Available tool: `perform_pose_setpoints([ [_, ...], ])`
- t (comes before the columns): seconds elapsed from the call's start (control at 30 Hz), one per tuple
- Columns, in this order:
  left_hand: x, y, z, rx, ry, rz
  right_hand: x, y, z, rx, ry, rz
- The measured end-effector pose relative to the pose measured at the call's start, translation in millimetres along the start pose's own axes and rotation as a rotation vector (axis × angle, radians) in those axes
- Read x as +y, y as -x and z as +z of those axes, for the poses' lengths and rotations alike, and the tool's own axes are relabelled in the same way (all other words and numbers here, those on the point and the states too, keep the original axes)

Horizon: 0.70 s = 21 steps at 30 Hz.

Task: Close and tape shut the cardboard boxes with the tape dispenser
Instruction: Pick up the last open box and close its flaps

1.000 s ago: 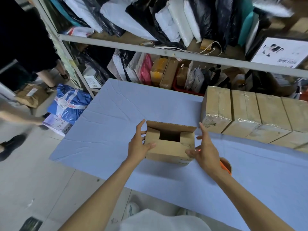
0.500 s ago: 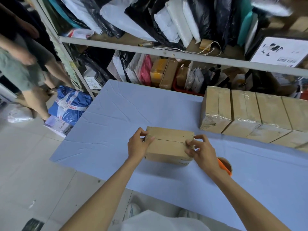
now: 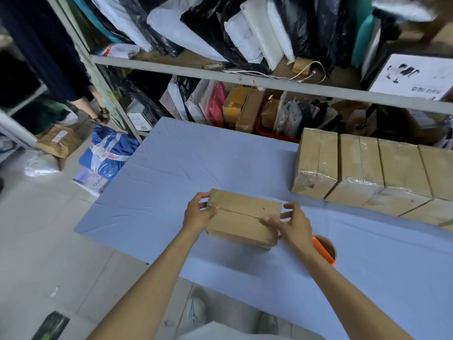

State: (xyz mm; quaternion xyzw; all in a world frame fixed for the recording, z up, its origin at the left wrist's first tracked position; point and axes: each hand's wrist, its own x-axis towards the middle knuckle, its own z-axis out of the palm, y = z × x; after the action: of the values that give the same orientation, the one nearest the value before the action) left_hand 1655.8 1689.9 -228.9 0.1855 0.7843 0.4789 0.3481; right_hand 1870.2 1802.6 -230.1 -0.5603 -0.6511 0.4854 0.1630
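Since a second ago the flaps of the small brown cardboard box (image 3: 242, 217) have folded flat and now meet at a centre seam. It sits near the near edge of the blue-covered counter (image 3: 196, 163). My left hand (image 3: 197, 213) grips its left end, fingers curled round the corner. My right hand (image 3: 293, 224) pinches the right end, thumb on top. An orange-handled tape dispenser (image 3: 323, 249) lies just beside my right wrist.
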Motion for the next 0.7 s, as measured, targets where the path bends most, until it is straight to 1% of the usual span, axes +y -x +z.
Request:
perform_pose_setpoints([
  [0.07, 0, 3, 2, 0.011, 0.000, -0.013, 1, -6, 0, -0.053, 0.069, 0.013],
  [0.13, -1, 5, 5, 0.028, 0.010, -0.024, 0, -10, 1, -0.069, 0.104, 0.030],
  [0.3, -4, 7, 14, 0.087, 0.122, -0.079, 3, -16, 6, -0.026, 0.022, 0.062],
  [0.37, -4, 9, 19, 0.116, 0.204, -0.140, 2, -20, 5, -0.045, -0.024, 0.090],
  [0.43, -4, 10, 22, 0.137, 0.238, -0.170, 0, -21, 4, -0.081, -0.039, 0.083],
  [0.53, -4, 10, 21, 0.138, 0.181, -0.132, -3, -21, 0, -0.111, -0.018, 0.023],
  [0.7, -3, 15, 18, 0.078, 0.219, -0.100, 2, -14, -7, -0.100, -0.033, 0.042],
])
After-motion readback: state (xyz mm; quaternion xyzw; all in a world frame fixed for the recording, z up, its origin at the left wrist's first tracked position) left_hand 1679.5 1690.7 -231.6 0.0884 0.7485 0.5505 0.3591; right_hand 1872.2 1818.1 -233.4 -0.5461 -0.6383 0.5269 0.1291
